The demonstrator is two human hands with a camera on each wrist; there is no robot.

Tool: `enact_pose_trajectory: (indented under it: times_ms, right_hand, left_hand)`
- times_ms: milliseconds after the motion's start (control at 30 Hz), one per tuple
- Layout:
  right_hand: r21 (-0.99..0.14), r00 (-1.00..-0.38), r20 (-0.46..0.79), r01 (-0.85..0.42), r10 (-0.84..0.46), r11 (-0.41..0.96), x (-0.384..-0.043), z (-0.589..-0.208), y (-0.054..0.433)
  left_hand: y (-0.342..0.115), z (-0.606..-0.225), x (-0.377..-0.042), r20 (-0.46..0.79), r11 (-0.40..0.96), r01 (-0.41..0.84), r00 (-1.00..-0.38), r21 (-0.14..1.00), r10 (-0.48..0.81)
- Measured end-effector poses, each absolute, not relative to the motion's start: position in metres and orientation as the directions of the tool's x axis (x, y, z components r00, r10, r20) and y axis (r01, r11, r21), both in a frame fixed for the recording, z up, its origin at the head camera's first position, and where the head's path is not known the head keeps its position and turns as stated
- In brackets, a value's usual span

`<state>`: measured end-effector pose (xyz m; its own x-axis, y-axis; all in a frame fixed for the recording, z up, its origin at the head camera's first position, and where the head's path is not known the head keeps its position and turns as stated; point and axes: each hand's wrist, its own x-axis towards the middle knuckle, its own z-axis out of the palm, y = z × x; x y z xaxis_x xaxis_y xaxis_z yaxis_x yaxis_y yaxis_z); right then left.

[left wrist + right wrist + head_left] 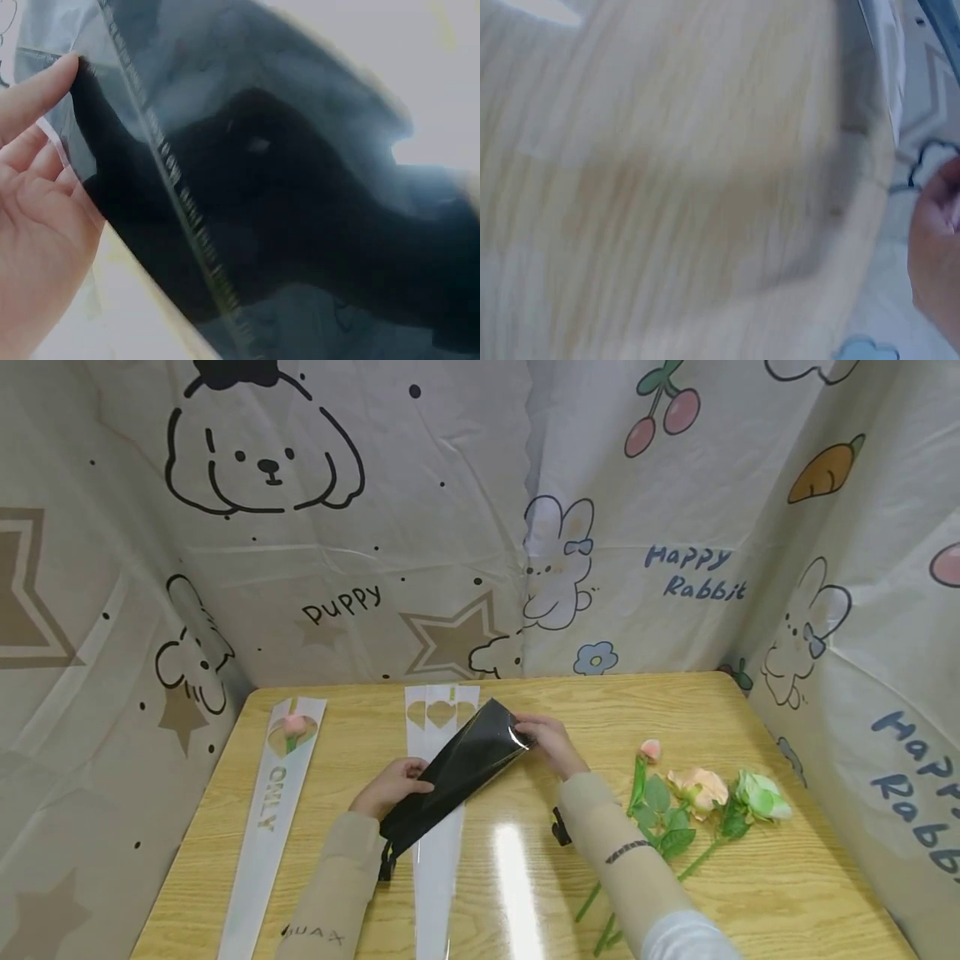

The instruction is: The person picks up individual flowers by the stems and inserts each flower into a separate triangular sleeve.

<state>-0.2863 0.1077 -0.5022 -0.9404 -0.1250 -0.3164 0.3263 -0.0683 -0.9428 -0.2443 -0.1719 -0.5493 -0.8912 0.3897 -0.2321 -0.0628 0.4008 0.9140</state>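
A glossy black flower sleeve slants over the middle of the table, held by both hands. Near its lower left end, my left hand grips the edge; in the left wrist view the thumb lies on the front of the sleeve and the other fingers are behind it. My right hand pinches the wider upper right end. Partly covered by the black sleeve are white sleeves with heart-shaped windows. In the right wrist view only part of the right hand shows, at the right edge.
On the left lies a white sleeve marked ONLY, with a pink flower inside. To the right lie a pink bud, a peach rose and a pale green rose. A small black object sits beside the right forearm.
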Motion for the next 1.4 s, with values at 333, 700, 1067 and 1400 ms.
enact_pose_trajectory:
  times_ms: [333,700,1067,1400]
  right_hand:
    - [-0.906,-0.906,-0.322,0.211,-0.274,0.366,-0.283,-0.502,0.16]
    - [-0.905,-0.886,-0.368,0.271,-0.281,0.329,-0.264,-0.48,0.188]
    - [-0.891,-0.912,-0.341,0.236,-0.229,0.388,-0.248,-0.462,0.2]
    - [-0.841,-0.952,-0.218,0.071,-0.215,0.537,-0.232,-0.442,0.173]
  left_hand:
    - [-0.154,-0.553,-0.248,-0.152,0.48,0.065,-0.905,0.875,0.398]
    - [-0.124,-0.552,-0.242,-0.07,0.501,0.127,-0.932,0.856,0.356]
    - [-0.09,-0.538,-0.232,0.048,0.562,0.252,-0.935,0.788,0.352]
    - [-0.034,-0.484,-0.222,-0.011,0.308,0.085,-0.955,0.948,0.298]
